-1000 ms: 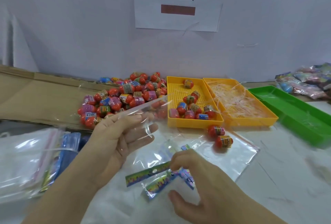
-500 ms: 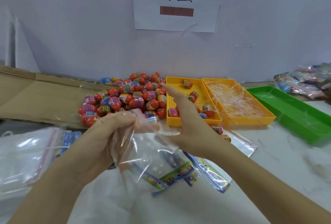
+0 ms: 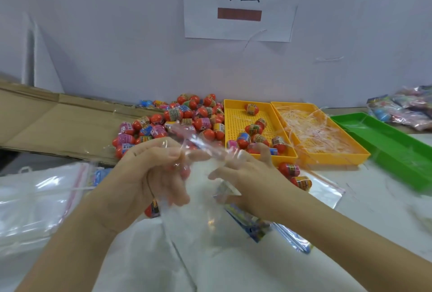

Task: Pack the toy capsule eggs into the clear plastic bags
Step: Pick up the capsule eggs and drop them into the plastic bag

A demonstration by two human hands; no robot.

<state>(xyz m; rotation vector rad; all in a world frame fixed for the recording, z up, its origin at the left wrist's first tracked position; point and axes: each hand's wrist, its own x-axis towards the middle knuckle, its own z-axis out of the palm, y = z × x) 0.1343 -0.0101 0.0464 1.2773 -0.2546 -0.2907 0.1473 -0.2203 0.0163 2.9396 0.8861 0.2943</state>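
A clear plastic bag [image 3: 201, 200] hangs between my two hands over the table's middle. My left hand [image 3: 149, 175] pinches the bag's top edge, and my right hand [image 3: 247, 172] grips the opposite side of its mouth. Something red shows through the plastic by my left fingers [image 3: 184, 171]. One red capsule egg [image 3: 152, 208] sits below my left palm. A heap of red capsule eggs [image 3: 182, 119] lies behind my hands on cardboard. More eggs sit in the yellow perforated tray [image 3: 230, 126]. Two eggs [image 3: 295, 175] lie just right of my right hand.
A second yellow tray [image 3: 355, 155] holds shredded paper strips, and a green tray [image 3: 397, 147] stands to its right. Packed bags [image 3: 402, 109] pile at the far right. A stack of clear zip bags [image 3: 35, 200] lies at left. Colourful flat packets [image 3: 257, 224] lie under my right wrist.
My right hand came back from the egg trays to the bag's mouth and took hold of it. The bag now hangs stretched between both hands, lifted a little higher.
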